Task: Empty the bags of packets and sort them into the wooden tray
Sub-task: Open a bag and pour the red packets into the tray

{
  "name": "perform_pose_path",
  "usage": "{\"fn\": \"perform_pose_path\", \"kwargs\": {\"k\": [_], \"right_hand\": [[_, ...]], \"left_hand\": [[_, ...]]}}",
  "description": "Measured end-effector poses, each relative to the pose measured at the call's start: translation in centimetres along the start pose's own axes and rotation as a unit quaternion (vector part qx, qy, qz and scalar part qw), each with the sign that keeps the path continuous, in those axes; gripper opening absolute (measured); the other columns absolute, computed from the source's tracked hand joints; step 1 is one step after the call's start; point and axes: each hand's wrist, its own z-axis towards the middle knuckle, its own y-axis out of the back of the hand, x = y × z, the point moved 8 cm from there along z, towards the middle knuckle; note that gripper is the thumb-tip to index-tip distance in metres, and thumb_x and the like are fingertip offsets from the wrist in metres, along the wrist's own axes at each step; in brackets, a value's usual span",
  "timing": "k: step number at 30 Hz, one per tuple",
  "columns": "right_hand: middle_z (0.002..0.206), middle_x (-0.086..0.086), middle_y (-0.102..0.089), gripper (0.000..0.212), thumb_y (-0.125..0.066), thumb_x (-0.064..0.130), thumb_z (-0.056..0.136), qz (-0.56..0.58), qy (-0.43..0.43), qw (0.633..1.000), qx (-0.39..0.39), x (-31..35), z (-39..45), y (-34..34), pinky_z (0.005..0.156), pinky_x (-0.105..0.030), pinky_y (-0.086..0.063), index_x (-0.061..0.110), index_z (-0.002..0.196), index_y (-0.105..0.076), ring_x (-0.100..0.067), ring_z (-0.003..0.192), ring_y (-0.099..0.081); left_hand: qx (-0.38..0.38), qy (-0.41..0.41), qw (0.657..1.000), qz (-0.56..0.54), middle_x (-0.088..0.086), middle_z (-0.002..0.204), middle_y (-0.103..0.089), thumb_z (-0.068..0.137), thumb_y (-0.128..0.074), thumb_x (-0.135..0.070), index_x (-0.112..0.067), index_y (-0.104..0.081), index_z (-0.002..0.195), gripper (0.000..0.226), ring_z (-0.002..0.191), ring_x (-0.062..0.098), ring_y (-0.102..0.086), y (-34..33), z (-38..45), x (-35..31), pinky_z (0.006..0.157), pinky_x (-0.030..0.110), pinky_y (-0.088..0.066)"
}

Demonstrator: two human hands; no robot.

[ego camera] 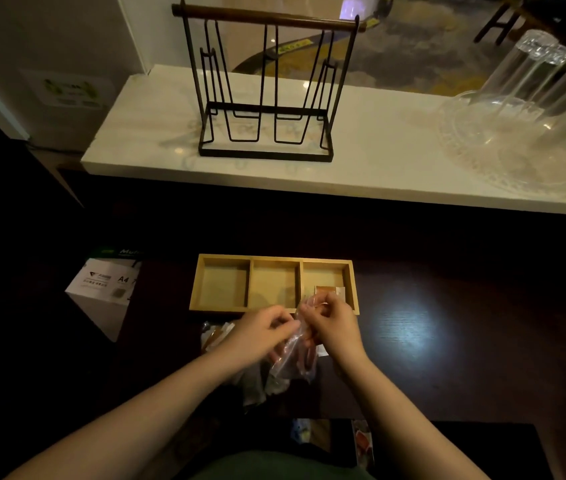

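Here, both hands, left hand point(263, 326) and right hand point(333, 320), are pinching a clear bag point(294, 355) of packets just before the wooden tray point(272, 258); left of it, a box point(103, 289) is showing "A4".

Dim Room, Dark Table, Pale Ledge

A dark wooden table point(448, 306) fills the lower view, with a bright patch of reflected light point(404, 332) on its right half. Behind it runs a white marble-like ledge point(361, 168). On the ledge stands a black wire rack point(267, 98) with a wooden bar on top, and at the right a clear glass tray point(524, 157) carrying upturned glasses point(544, 74). A white wall point(49, 46) with a small sign point(68, 90) rises at the left. Beyond the ledge lies patterned floor point(413, 60) and dark chair legs point(503, 22). A white A4 paper box point(105, 289) sits left of the table
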Motion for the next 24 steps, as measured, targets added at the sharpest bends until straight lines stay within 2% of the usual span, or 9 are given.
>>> {"fn": "perform_pose_path", "kwargs": {"k": [3,5,7,10,14,17,19,22,24], "right_hand": [[0.075,-0.003,-0.065,0.011,-0.068,0.02,0.085,-0.048,0.015,0.999,-0.02,0.0,0.4,-0.2,0.064,-0.041,-0.056,0.023,0.082,-0.058,-0.021,0.067,-0.065],[0.071,0.0,-0.062,0.013,-0.069,0.019,0.084,-0.048,0.024,0.998,-0.02,0.2,0.4,-0.3,0.062,-0.039,-0.056,0.024,0.081,-0.057,-0.019,0.064,-0.062],[0.07,0.003,-0.062,0.011,-0.068,0.019,0.084,-0.055,0.04,0.998,-0.008,0.3,0.3,-0.6,0.06,-0.036,-0.056,0.024,0.083,-0.058,-0.016,0.064,-0.063],[0.07,0.003,-0.062,0.012,-0.068,0.019,0.085,-0.056,0.05,0.997,0.019,0.5,-0.2,-1.3,0.055,-0.018,-0.051,0.027,0.087,-0.059,-0.004,0.06,-0.061],[0.077,0.006,-0.064,0.016,-0.066,0.016,0.087,-0.053,0.069,0.995,0.058,0.7,-0.9,-1.8,0.059,-0.015,-0.049,0.023,0.102,-0.064,0.003,0.068,-0.062],[0.094,0.009,-0.062,0.027,-0.067,0.012,0.085,-0.101,0.093,0.991,-0.003,1.2,-1.4,-1.0,0.067,-0.013,-0.05,0.02,0.11,-0.062,0.0,0.081,-0.061],[0.094,0.005,-0.059,0.026,-0.069,0.012,0.083,-0.111,0.112,0.987,-0.043,2.2,-2.1,-0.4,0.068,-0.013,-0.05,0.021,0.104,-0.06,-0.003,0.081,-0.059],[0.09,0.003,-0.061,0.027,-0.073,0.015,0.08,-0.049,0.071,0.995,0.046,2.1,-3.1,-1.6,0.069,-0.014,-0.05,0.02,0.101,-0.057,-0.005,0.08,-0.059],[0.1,0.001,-0.062,0.042,-0.078,0.019,0.075,-0.021,0.034,0.994,0.103,1.4,-3.7,-2.6,0.073,-0.017,-0.051,0.016,0.11,-0.055,-0.008,0.087,-0.061]], "left_hand": [[0.015,0.085,0.988,-0.125,0.001,0.081,-0.065,0.092,-0.056,-0.018,-0.01,-0.063,0.095,0.011,0.062,0.007,-0.063,-0.4,-0.5,1.3,0.056,0.018,-0.051],[0.048,0.128,0.969,-0.208,0.008,0.086,-0.068,0.091,-0.058,-0.018,-0.006,-0.063,0.102,0.017,0.069,0.016,-0.068,-1.2,-1.0,1.9,0.061,0.023,-0.056],[0.053,0.142,0.958,-0.242,0.013,0.092,-0.07,0.091,-0.059,-0.017,-0.006,-0.064,0.102,0.017,0.074,0.023,-0.072,-1.5,-1.2,2.3,0.065,0.028,-0.059],[0.036,0.148,0.957,-0.248,0.018,0.099,-0.07,0.091,-0.058,-0.018,-0.005,-0.064,0.102,0.018,0.081,0.029,-0.072,-1.3,-1.2,2.7,0.068,0.033,-0.06],[0.045,0.148,0.958,-0.24,0.02,0.099,-0.07,0.093,-0.055,-0.019,-0.003,-0.064,0.101,0.02,0.081,0.026,-0.072,-1.5,-1.2,2.8,0.067,0.03,-0.06],[0.024,0.135,0.964,-0.229,0.013,0.086,-0.069,0.091,-0.057,-0.017,-0.001,-0.066,0.095,0.019,0.073,0.019,-0.07,-1.3,-0.9,2.7,0.064,0.027,-0.058],[0.01,0.129,0.967,-0.218,0.006,0.078,-0.066,0.09,-0.059,-0.016,-0.003,-0.068,0.092,0.016,0.069,0.013,-0.066,-1.0,-0.8,2.7,0.061,0.023,-0.056],[-0.01,0.126,0.972,-0.199,0.005,0.076,-0.065,0.089,-0.06,-0.013,-0.006,-0.069,0.091,0.011,0.069,0.013,-0.063,-0.6,-0.7,2.9,0.059,0.022,-0.056],[-0.022,0.133,0.967,-0.216,0.005,0.078,-0.07,0.087,-0.064,-0.017,-0.009,-0.07,0.09,0.011,0.071,0.015,-0.065,-0.6,-0.6,3.1,0.061,0.025,-0.055]]}}
